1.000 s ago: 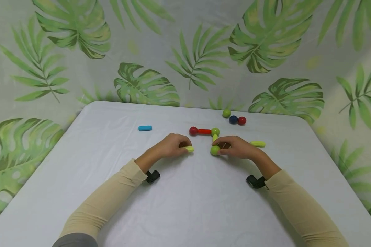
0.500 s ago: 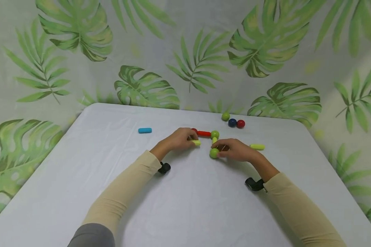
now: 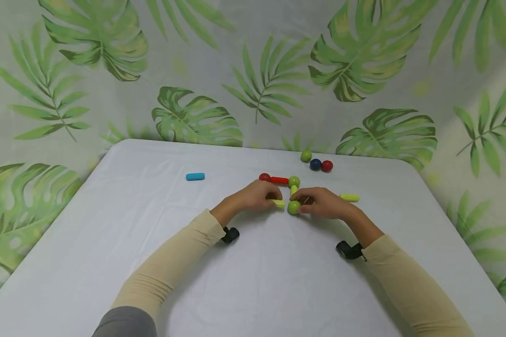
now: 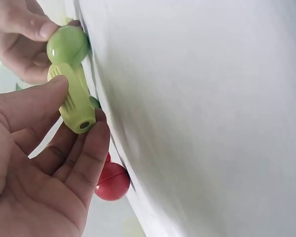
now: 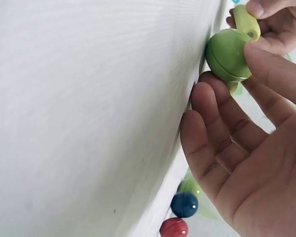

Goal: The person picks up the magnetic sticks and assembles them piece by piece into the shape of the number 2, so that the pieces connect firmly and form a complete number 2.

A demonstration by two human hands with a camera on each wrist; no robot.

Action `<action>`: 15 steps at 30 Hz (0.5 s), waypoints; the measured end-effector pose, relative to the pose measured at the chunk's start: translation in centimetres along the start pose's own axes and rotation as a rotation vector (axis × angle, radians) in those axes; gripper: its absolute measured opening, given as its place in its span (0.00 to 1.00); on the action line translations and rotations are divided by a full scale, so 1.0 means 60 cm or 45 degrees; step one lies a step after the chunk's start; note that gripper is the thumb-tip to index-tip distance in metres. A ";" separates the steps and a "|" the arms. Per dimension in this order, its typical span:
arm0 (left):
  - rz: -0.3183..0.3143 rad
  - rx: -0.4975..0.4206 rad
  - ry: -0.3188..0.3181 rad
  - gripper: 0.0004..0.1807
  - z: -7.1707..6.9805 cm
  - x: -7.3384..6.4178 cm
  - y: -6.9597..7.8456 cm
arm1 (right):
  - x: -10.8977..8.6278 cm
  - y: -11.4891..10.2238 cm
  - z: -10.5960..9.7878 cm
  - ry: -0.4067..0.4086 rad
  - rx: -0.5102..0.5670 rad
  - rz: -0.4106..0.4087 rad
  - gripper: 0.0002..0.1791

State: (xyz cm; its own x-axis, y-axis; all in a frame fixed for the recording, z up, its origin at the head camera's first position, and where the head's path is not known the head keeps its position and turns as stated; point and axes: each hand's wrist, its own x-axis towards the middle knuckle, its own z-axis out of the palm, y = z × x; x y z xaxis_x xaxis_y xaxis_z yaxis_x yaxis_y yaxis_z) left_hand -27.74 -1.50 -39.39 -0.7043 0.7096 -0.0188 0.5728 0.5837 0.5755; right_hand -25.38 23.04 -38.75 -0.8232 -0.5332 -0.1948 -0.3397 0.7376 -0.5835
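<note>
A short yellow-green magnetic stick is pinched between thumb and fingers of my left hand; its near end shows a dark round spot in the left wrist view. Just to its right, my right hand holds a green ball with the thumb against its side. In the head view a small gap shows between stick and ball. A yellow-green stick, partly hidden by the right fingers, runs from that ball to another green ball. From there a red stick leads left to a red ball.
On the white table a blue stick lies at the back left. Another yellow-green stick lies beyond the right hand. A loose green ball, dark blue ball and red ball sit near the back edge.
My left hand has carried its stick rightward, rising toward the red stick and then coming back nearer, up close to the held green ball. The right hand has stayed at the ball.
</note>
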 end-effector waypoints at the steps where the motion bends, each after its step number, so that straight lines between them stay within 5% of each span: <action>1: 0.007 0.001 -0.005 0.09 0.001 0.000 0.002 | -0.001 0.001 0.000 0.002 -0.001 -0.003 0.20; 15: -0.035 -0.006 -0.032 0.10 0.012 0.003 0.013 | -0.009 0.006 -0.009 -0.018 -0.011 0.003 0.20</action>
State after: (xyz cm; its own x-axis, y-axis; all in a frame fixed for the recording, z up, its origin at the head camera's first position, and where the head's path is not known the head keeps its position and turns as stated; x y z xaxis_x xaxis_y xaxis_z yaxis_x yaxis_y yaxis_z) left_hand -27.14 -0.66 -39.53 -0.7088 0.7033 -0.0551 0.5515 0.6011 0.5784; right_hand -25.30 23.83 -38.45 -0.8175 -0.5374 -0.2072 -0.3418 0.7422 -0.5765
